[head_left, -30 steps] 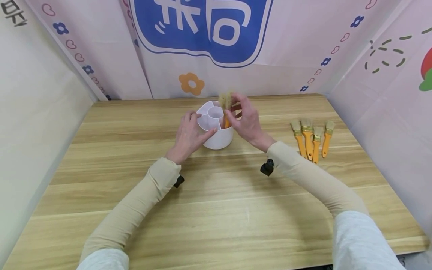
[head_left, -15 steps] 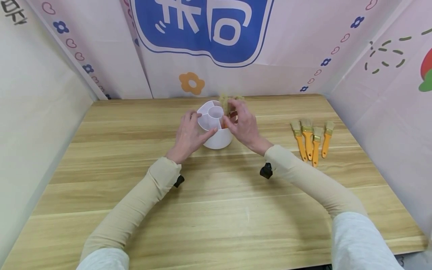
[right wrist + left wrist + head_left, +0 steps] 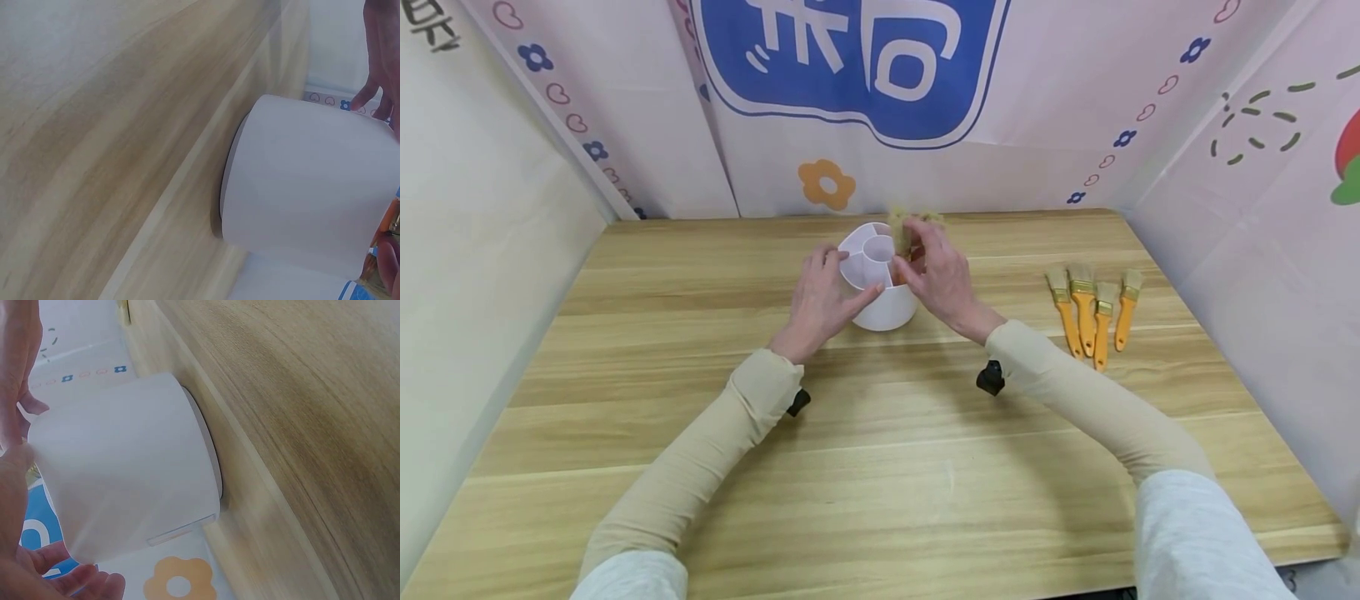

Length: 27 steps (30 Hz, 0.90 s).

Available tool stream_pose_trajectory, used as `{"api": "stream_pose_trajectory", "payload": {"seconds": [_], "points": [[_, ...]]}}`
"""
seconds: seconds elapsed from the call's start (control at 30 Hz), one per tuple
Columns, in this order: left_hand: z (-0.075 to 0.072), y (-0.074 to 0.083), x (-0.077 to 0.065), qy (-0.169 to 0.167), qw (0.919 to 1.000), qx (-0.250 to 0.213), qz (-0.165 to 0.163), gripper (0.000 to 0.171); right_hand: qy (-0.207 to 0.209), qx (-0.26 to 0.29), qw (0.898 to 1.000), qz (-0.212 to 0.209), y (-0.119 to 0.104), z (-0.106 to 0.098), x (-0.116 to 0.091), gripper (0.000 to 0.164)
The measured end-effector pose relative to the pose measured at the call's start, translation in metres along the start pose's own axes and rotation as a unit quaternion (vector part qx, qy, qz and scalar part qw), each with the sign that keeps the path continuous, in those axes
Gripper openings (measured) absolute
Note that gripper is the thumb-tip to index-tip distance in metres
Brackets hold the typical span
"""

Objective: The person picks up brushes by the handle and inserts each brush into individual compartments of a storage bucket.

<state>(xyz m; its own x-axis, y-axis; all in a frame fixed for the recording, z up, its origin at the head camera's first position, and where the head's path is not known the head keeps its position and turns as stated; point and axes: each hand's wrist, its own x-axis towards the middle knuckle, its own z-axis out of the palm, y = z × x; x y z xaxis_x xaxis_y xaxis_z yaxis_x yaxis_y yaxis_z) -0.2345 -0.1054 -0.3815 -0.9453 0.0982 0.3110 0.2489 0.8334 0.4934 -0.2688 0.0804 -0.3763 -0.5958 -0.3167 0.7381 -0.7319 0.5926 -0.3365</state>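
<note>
The white desk organiser [image 3: 883, 312] stands upright on the wooden table [image 3: 850, 500], near its back edge; it has a round cup [image 3: 878, 248] in the middle and compartments around this cup. The left hand [image 3: 820, 296] holds it at the near-left side, with the thumb on the front of the rim and the fingers spread over the far-left part, so the grip is wide; probably this is to keep the light vessel from sliding or turning.

A paintbrush [image 3: 898, 233] is in the right compartment, bristles upward and orange handle downward; perhaps it stands so in order that the bristles are not pressed. The right hand [image 3: 946, 279] bends around its upper part, the thumb in front and the fingers behind, and it seems to pinch the brush in a narrow grip; how firm this is, one cannot tell. More bristles [image 3: 934, 218] show behind the fingers; which brush they belong to is hidden.

Four other paintbrushes [image 3: 1086, 321] lie on the table well to the right, handles toward the person; they are close together there, it seems, to be within easy reach of the right arm.
</note>
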Motion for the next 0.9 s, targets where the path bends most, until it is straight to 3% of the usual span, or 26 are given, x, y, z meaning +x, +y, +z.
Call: {"api": "stream_pose_trajectory", "payload": {"seconds": [0.9], "points": [[0.001, 0.001, 0.0, 0.01, 0.9999, 0.009, 0.007, 0.074, 0.041, 0.011, 0.997, -0.058, 0.006, 0.0, -0.011, 0.044]]}}
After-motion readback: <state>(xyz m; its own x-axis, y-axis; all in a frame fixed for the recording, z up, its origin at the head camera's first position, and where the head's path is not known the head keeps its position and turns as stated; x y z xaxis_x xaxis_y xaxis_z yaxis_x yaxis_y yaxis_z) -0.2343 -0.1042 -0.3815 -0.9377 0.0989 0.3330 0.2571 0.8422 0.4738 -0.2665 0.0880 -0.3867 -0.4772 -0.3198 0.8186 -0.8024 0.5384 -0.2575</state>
